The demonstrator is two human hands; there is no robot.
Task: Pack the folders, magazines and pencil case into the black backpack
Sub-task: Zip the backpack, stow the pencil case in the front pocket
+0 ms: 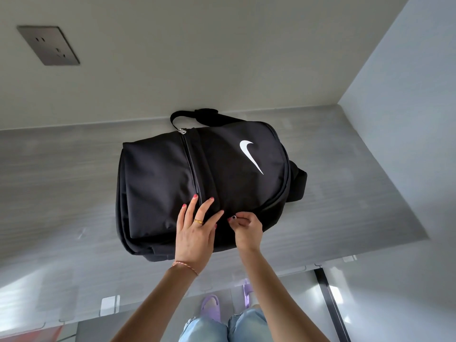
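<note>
The black backpack (pixel 158 183) with a white swoosh lies flat on the grey table (pixel 61 181), its front pocket zipper running from a silver pull at the far side toward me. My left hand (pixel 195 230) rests flat on the bag near the zipper's near end, fingers spread. Just right of it, my right hand (pixel 245 227) pinches something small and dark at the bag's near edge, apparently a zipper pull. No folders, magazines or pencil case are in view.
A wall with a grey power socket (pixel 49 45) rises behind the table, and a second wall closes in the right side. A shoulder strap (pixel 299 178) sticks out at the bag's right. Below the table edge are my legs in jeans and purple slippers (pixel 209 307).
</note>
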